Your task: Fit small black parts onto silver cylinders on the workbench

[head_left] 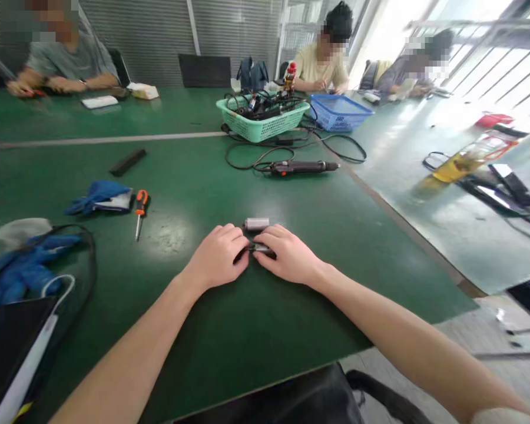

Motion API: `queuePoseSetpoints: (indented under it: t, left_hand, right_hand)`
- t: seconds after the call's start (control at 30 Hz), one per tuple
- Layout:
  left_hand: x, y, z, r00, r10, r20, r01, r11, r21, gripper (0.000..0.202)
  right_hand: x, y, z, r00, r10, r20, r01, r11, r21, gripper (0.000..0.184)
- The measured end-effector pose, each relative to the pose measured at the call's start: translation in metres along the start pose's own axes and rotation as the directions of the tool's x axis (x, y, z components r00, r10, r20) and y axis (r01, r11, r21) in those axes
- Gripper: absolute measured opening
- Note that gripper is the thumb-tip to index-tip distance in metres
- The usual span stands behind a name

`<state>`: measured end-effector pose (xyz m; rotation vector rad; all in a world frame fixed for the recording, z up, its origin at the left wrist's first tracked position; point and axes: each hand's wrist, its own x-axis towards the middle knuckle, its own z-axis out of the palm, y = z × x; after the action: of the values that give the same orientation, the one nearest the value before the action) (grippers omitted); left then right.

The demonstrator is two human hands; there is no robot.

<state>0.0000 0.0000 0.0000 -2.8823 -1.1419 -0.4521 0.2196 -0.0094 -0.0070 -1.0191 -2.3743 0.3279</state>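
Observation:
My left hand [218, 256] and my right hand [288, 254] rest close together on the green bench top [229, 330], fingers curled inward. Between the fingertips lies a small metal-and-black part [261, 249], mostly hidden by my fingers. Both hands seem to grip it from opposite sides. Just beyond my fingers, a short silver cylinder [257, 224] lies on its side, very close to my right hand's knuckles. Its exact contact with my hand cannot be seen.
To the left lie an orange-handled screwdriver [140, 209], blue gloves [99, 196] and a black file-like bar [128, 162]. Farther ahead are a corded electric screwdriver [302, 168], a green basket of cables [260, 125] and a blue basket [338, 112]. Several co-workers sit beyond.

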Motion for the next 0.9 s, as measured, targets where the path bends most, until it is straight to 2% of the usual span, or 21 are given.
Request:
queuePoseSetpoints:
  t: [0.9]
  left_hand:
    - [0.0008,0.0019,-0.0039,1.0,-0.006,-0.021,0.005,1.0,-0.019,0.015]
  right_hand:
    - [0.0023,-0.0015,-0.0031,1.0,0.012,0.006,-0.012,1.0,0.013,0.017]
